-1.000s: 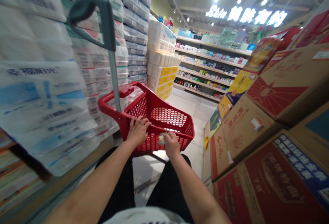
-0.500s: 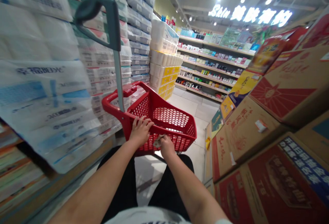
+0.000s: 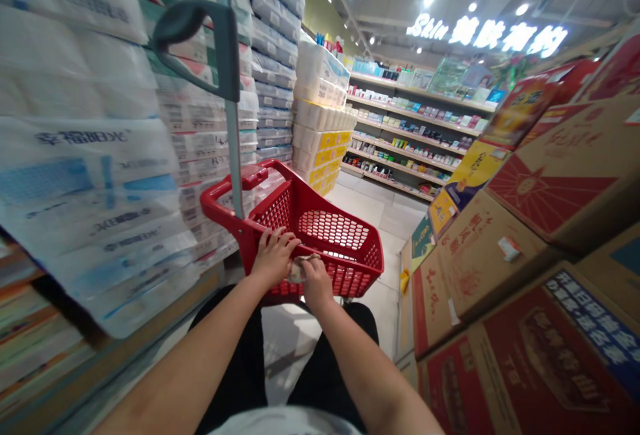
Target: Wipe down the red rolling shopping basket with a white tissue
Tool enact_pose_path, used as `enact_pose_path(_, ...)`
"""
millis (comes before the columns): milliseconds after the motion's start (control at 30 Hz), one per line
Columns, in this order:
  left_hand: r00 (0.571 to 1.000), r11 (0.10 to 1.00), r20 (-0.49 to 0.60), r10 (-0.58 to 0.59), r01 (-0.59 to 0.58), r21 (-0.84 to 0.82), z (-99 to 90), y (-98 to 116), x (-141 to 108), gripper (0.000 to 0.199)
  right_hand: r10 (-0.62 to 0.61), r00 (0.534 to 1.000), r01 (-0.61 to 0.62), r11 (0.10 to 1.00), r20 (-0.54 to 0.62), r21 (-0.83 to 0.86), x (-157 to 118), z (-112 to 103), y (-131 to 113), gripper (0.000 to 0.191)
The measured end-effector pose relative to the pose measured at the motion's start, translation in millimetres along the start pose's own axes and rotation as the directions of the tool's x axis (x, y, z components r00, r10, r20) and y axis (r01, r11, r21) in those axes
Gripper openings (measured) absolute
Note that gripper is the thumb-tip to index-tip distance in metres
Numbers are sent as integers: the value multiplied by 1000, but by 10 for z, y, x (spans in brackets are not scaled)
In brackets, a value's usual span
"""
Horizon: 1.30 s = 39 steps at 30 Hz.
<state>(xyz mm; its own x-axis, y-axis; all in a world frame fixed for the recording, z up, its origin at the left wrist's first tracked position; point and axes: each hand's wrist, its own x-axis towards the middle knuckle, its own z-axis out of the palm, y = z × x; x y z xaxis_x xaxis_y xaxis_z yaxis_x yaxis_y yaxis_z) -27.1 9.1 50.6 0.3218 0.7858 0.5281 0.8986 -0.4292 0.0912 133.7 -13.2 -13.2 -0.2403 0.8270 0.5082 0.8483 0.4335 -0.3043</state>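
Observation:
A red plastic rolling shopping basket [image 3: 345, 218] with perforated sides stands in front of me. Over its near rim lies my left hand [image 3: 273, 258], fingers curled across the edge and gripping it. My right hand [image 3: 317, 282] is closed on a crumpled, pale beige cloth [image 3: 297, 271], pressed against the outside of the near wall just under the rim. The cloth sits between the two hands, partly covered by the right fingers. From the basket's left end rises a metal pole with a grey pull handle [image 3: 227, 55].
Stacked packs of tissue paper [image 3: 95, 175] rise close on the left, with more paper bundles [image 3: 323, 122] beyond. Cardboard cartons [image 3: 480, 248] are piled along the right side. Shelves of small boxed goods [image 3: 415, 122] line the back, across a pale tiled floor [image 3: 395, 212].
My right hand has moved up and left along the basket's near wall, bringing the cloth close to my left hand. The left hand stays on the rim.

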Motion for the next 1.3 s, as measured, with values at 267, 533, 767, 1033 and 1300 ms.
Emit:
enact_pose_path(267,1000,1000,14,5,-5,12,-5,-1,-5,45,98,989,-95,995,107,-30,-90,-58,-10,51)
enact_pose_path(533,1000,1000,11,9,-10,23,32,-19,17,45,33,995,-33,999,-93,12,63,-324,-140,26)
enact_pose_path(767,999,1000,47,17,-18,19,26,-68,97,53,93,995,-95,991,-30,-96,409,-425,-60,42)
enact_pose_path(1033,999,999,45,26,-28,39,86,-265,189,49,125,990,-109,970,62,-217,293,-489,334,39)
enact_pose_path(1300,1000,994,23,-8,6,106,92,-458,224,47,202,979,-204,954,-33,-221,-189,-644,954,51)
